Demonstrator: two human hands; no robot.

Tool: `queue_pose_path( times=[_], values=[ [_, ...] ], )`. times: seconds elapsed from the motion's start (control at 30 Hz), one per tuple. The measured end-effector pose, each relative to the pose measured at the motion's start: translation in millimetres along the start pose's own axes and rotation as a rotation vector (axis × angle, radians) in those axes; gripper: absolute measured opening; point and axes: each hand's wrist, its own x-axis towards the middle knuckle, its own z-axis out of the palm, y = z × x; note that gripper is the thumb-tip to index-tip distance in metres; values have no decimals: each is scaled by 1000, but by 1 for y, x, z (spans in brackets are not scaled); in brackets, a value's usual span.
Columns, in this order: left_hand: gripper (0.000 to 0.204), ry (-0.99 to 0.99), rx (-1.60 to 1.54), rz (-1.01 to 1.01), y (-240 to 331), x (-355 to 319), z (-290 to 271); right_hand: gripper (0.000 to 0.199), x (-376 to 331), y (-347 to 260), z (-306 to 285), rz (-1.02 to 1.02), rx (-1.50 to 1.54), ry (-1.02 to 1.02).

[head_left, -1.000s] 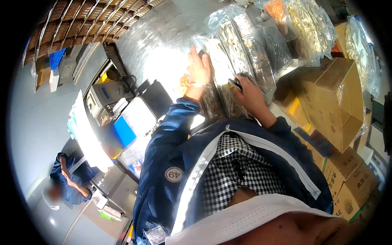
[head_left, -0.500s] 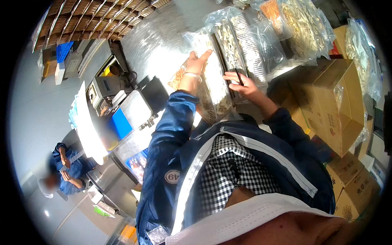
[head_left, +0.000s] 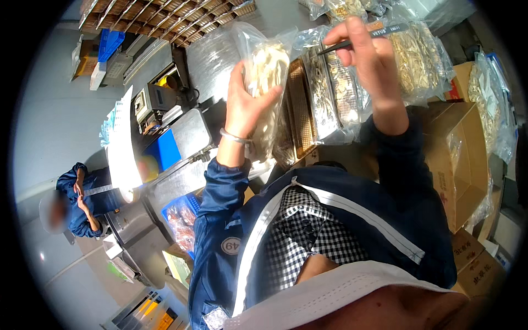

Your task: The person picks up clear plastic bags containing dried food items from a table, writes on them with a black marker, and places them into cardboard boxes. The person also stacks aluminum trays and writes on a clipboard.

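My left hand (head_left: 247, 107) is wrapped round a clear plastic bag (head_left: 269, 60) of pale dried pieces that look like mushroom slices, raised and upright. In my right hand (head_left: 377, 63) is a pair of black tweezers (head_left: 333, 48), its tip pointing left above the bagged goods. Below that tip lies a long clear bag (head_left: 323, 91) of dried slices, with another filled bag (head_left: 345, 91) at its right. Between the held bag and these stands a narrow brown ribbed tray (head_left: 301, 107).
More clear bags of dried goods (head_left: 415, 60) lie at the far right. An open cardboard box (head_left: 459, 165) stands right of me. Stacked brown trays (head_left: 165, 19) are at the far left, near a scale (head_left: 187, 135). Another person (head_left: 85, 201) is at the left.
My left hand has lifted the bag of pale slices off the table. My right hand has moved up and to the right with the tweezers, over the other bags. The view has shifted slightly.
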Motion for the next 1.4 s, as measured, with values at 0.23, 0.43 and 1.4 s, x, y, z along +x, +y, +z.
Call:
queue_pose_path(
  times=[0.23, 0.43, 1.4],
  values=[
    [93, -2, 111, 117, -3, -39, -8, 16, 5, -8, 50, 10, 132, -290],
    [94, 32, 316, 141, 7, -48, -12, 16, 9, 11, 55, -197, -74, -272],
    [59, 634, -1083, -194, -87, 34, -125, 8, -38, 50, 95, -327, -142, -234]
  ],
)
